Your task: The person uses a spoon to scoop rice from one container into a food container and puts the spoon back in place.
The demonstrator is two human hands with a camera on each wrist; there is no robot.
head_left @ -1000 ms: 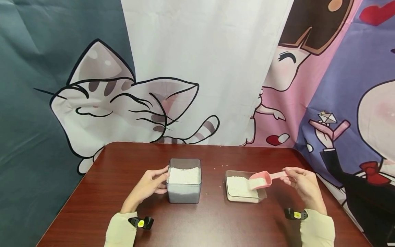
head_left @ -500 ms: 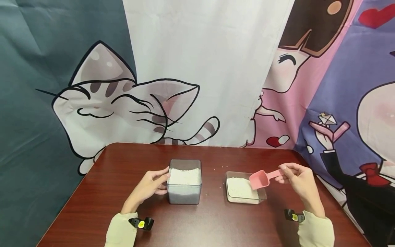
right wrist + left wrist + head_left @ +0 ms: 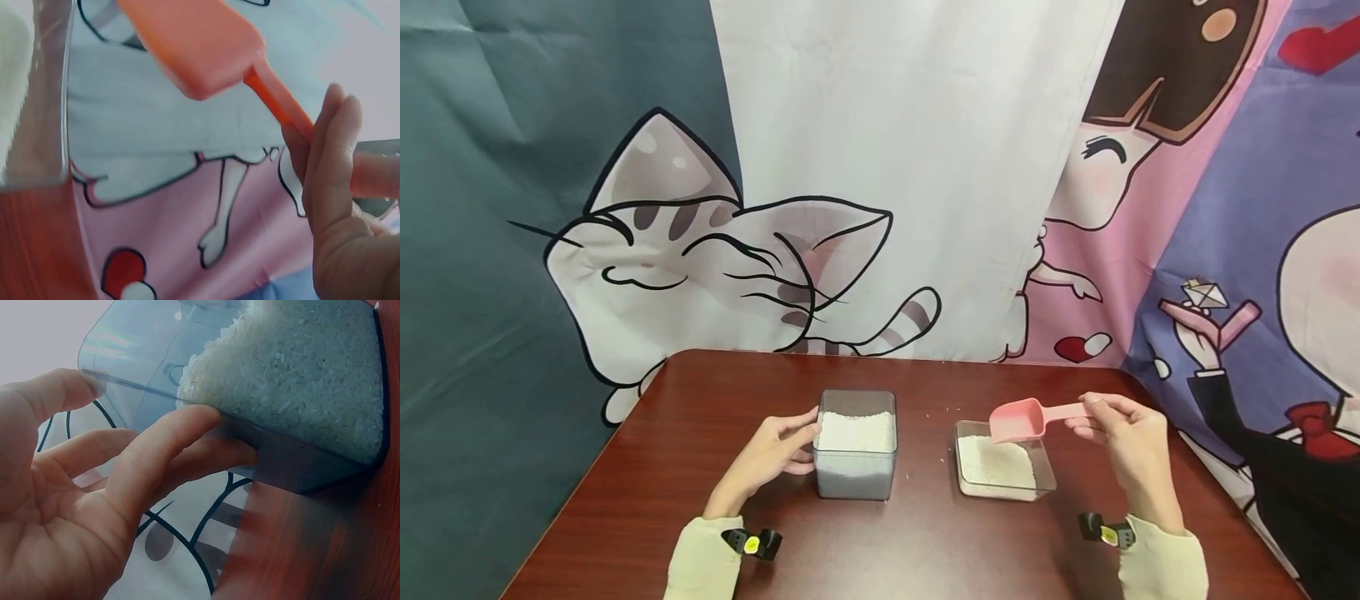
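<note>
A tall, see-through grey container (image 3: 854, 475) on the table holds white rice (image 3: 306, 381), heaped toward one side. My left hand (image 3: 775, 454) rests against its left wall, with fairly straight fingers touching the wall and rim. To the right sits a low clear box (image 3: 1045, 483) with more rice (image 3: 996, 462) in it. Above that box's back edge hangs a pink scoop (image 3: 1018, 421); its bowl shows bare pink inside. My right hand (image 3: 1123, 446) pinches the end of the scoop's handle between thumb and fingers. In the right wrist view the scoop's underside (image 3: 200, 53) shows.
A few stray grains lie on the brown table (image 3: 917, 550) between the two containers. Behind the table's back edge hangs a cartoon-printed cloth (image 3: 910, 167). A small black wrist device (image 3: 752, 543) sits at each cuff.
The scoop held rice a second ago over the low box; it has since tipped, emptied, and risen toward the back left in my right hand. My left hand stays at the tall container.
</note>
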